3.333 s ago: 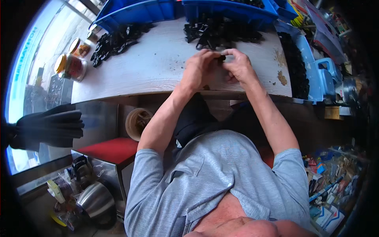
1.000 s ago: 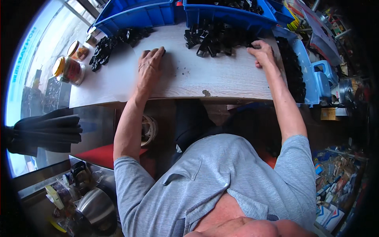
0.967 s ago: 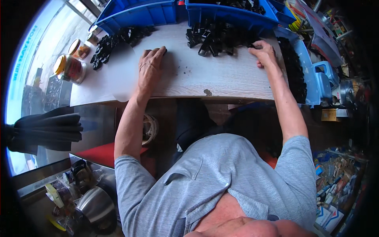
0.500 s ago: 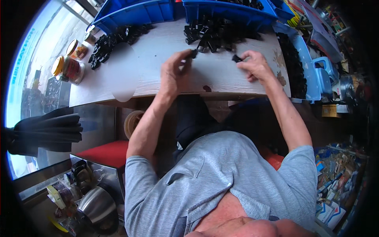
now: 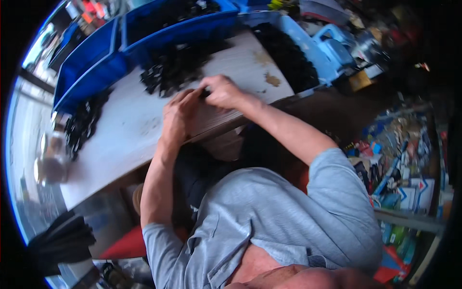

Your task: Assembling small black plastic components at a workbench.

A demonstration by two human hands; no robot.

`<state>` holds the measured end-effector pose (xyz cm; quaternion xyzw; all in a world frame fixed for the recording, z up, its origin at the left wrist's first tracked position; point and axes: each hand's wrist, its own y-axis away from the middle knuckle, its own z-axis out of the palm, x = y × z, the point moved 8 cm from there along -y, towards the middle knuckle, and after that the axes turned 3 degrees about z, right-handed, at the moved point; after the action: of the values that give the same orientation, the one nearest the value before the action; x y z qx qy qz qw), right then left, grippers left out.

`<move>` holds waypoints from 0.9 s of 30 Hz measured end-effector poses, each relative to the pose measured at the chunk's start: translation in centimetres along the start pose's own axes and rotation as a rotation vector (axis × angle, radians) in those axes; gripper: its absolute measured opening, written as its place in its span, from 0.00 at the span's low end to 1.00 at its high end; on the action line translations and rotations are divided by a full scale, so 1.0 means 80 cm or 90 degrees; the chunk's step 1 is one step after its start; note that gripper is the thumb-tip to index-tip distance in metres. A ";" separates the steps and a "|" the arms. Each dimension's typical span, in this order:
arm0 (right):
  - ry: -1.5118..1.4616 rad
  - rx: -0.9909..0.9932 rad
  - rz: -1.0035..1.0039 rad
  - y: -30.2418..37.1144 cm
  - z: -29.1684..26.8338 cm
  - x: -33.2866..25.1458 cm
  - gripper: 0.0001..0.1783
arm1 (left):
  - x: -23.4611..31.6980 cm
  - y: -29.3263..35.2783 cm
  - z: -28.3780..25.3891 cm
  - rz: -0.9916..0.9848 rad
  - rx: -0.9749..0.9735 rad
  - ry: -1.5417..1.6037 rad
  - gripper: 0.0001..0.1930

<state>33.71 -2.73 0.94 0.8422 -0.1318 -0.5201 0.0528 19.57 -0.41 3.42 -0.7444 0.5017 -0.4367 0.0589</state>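
Observation:
My left hand (image 5: 180,111) and my right hand (image 5: 220,92) meet above the front part of the white table (image 5: 130,130). Between them shows a small black part (image 5: 205,91), mostly covered by the fingers. My right hand pinches it; the left fingers are closed against it, and what they hold themselves is hidden. Just beyond the hands lies a heap of small black parts (image 5: 166,72). Farther left, a second pile of black parts (image 5: 83,120) runs along the table. The picture is smeared by motion.
Two blue bins (image 5: 91,72) stand along the table's far side, the larger one (image 5: 180,26) holding black parts. A light blue tray (image 5: 308,48) of black pieces sits at the right. Jars (image 5: 50,168) stand at the left edge. A cluttered shelf (image 5: 404,164) is on the right.
My hands were apart, each with a small black part; now they have come together. The whole view has turned, so the table appears tilted and shifted left.

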 end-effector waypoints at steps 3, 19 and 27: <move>0.012 0.024 0.003 0.004 -0.011 0.003 0.20 | 0.019 -0.011 0.004 0.047 -0.010 -0.041 0.27; -0.016 -0.010 0.030 0.008 0.000 0.004 0.16 | 0.018 0.009 0.009 0.055 -0.054 -0.167 0.28; -0.003 -0.038 0.025 0.008 0.007 -0.003 0.12 | 0.026 0.024 0.004 -0.002 -0.069 -0.276 0.27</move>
<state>33.01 -3.27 1.06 0.8364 -0.1326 -0.5246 0.0880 18.69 -3.10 3.43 -0.8239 0.4988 -0.2387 0.1243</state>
